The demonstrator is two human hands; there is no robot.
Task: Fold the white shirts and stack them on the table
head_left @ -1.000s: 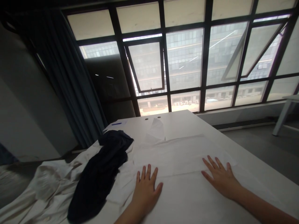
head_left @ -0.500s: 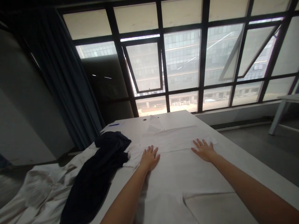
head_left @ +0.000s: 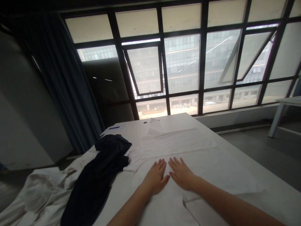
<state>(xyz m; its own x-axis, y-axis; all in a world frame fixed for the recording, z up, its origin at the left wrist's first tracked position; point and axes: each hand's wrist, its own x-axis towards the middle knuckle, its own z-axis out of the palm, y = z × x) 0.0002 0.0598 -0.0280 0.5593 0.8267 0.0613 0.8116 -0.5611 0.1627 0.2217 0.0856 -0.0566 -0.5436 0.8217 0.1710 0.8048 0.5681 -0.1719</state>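
Note:
My left hand (head_left: 156, 177) and my right hand (head_left: 181, 174) lie flat, palms down and fingertips nearly meeting, on a white button-up shirt (head_left: 199, 166) spread over a white table (head_left: 270, 194). Neither hand grips anything. The shirt's collar (head_left: 154, 127) lies at the far end, and a fold crosses the cloth beyond my fingers. A dark navy garment (head_left: 98, 169) lies bunched just left of my left hand, over part of the shirt. Beyond it, a crumpled white cloth (head_left: 39, 191) hangs at the table's left side.
A blue pen (head_left: 114, 127) lies at the table's far left corner. A dark blue curtain (head_left: 66, 78) hangs at the left, before a wall of large windows (head_left: 181, 62). A small white table (head_left: 288, 102) stands on the grey floor at the right.
My hands have slid together toward the shirt's middle and closer to me. The right hand has moved furthest. The shirt's cloth looks flatter under them, and the view has shifted only slightly.

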